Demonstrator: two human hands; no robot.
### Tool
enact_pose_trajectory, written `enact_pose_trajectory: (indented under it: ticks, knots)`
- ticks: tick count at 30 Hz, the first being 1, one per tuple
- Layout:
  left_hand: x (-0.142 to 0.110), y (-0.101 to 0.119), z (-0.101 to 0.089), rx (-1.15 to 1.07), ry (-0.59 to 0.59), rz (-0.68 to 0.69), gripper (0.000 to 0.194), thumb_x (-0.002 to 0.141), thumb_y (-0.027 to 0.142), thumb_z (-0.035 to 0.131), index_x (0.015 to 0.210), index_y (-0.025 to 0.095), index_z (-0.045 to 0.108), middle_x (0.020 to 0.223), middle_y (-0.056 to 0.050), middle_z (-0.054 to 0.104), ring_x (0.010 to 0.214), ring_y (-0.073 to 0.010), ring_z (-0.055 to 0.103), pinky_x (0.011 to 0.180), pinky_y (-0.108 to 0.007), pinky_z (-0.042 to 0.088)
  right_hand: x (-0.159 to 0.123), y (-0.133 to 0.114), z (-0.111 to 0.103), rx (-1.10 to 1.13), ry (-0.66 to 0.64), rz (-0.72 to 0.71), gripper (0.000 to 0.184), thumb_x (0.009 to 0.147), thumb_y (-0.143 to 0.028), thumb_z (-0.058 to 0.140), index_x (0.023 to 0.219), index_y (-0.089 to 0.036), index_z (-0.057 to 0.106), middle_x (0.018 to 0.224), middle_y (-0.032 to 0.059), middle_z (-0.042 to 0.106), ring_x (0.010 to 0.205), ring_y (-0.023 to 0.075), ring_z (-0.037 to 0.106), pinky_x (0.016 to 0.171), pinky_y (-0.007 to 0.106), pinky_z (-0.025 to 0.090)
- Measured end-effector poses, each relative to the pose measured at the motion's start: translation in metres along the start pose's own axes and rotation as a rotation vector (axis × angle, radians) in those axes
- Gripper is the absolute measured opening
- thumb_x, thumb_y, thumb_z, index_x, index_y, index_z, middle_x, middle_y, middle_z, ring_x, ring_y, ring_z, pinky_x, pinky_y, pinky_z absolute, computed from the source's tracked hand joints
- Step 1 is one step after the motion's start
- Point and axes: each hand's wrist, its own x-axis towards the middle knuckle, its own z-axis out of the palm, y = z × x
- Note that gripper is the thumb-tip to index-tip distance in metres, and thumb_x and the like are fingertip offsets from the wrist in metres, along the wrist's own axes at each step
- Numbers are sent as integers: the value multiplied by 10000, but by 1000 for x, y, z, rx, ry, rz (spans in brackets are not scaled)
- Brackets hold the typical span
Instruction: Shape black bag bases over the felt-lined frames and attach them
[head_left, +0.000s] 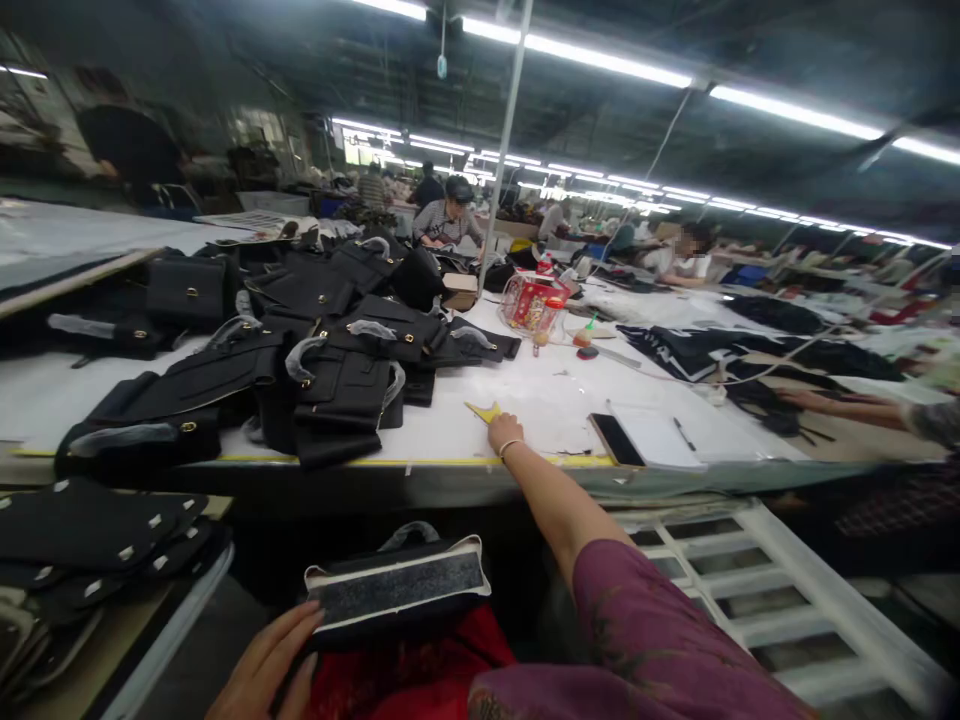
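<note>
A black handbag lies on my lap, its flat panel edged in white turned up and its plastic-wrapped handle on the far side. My left hand is closed around its left end. Stretched forward to the white table, my right hand has its fingers closed on a small flat yellow tool with a notched end; its exact kind is unclear. To the left of that hand, a heap of black handbags with plastic-wrapped handles covers the tabletop.
Right of my right hand lie a black phone, a notebook and a pen. A red patterned bag stands farther back. Black panels are stacked at left. A slatted rack sits at right. Co-workers are around.
</note>
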Motion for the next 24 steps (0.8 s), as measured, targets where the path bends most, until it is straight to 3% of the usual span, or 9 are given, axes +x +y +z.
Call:
enact_pose_trajectory:
  ticks: [3,8,10,13,15,17,20,22,24]
  knots:
    - [28,30,16,-9,-116,-23,400,874,262,475,1272,228,469,1255,-69,565,1142,-194,552,945,-317,495,17,7,-1,-23,-21,1,379,942,-287,390,1257,-88,459,1197,170,560,1106,243,536,914,417,412]
    - [81,63,69,-103,-406,-25,521,841,273,509,1324,102,415,1355,-163,473,1262,-263,434,1060,-438,370,10,45,-21,-17,13,20,396,919,-204,341,1247,6,405,1147,274,561,1019,272,573,781,340,430]
    - [97,71,85,-138,-532,-44,531,821,302,550,1301,98,448,1325,-164,505,1238,-273,455,1067,-451,344,-16,68,-26,-13,42,-2,382,913,-187,297,1224,-8,429,1153,262,561,1006,270,566,753,326,416]
    - [115,79,94,-214,-671,-30,530,796,326,580,1280,131,486,1290,-136,544,1190,-272,495,1044,-430,354,-78,96,-18,-6,31,-96,341,912,-194,272,1065,-95,560,1074,172,622,957,229,572,741,286,390]
    - [126,81,94,-286,-746,-35,544,770,338,598,1272,150,506,1265,-122,566,1152,-280,522,1010,-413,377,-123,105,-2,2,-38,-181,357,926,-321,307,886,-153,620,931,105,668,847,196,595,681,256,378]
    - [137,80,95,-413,-840,-79,532,741,336,615,1240,166,541,1225,-106,595,1107,-279,550,970,-385,399,-161,105,18,-4,-145,-276,501,926,-490,274,764,-179,631,811,77,678,743,182,604,607,251,359]
    - [152,77,104,-693,-928,-340,423,700,286,627,1104,162,610,1090,-77,663,994,-240,600,881,-327,434,-188,88,41,-81,-236,-349,636,933,-545,149,784,-184,651,803,87,688,735,190,623,592,260,357]
    - [159,76,115,-803,-888,-591,337,731,300,582,1025,138,610,954,-75,696,887,-215,625,809,-312,448,-188,72,49,-143,-230,-374,650,952,-488,92,859,-179,656,861,97,694,780,198,636,628,268,379]
    - [163,76,124,-825,-835,-735,337,808,382,488,986,118,599,841,-82,703,814,-208,631,769,-317,446,-180,58,51,-184,-213,-410,633,962,-435,76,927,-171,651,922,109,692,836,209,640,679,281,401]
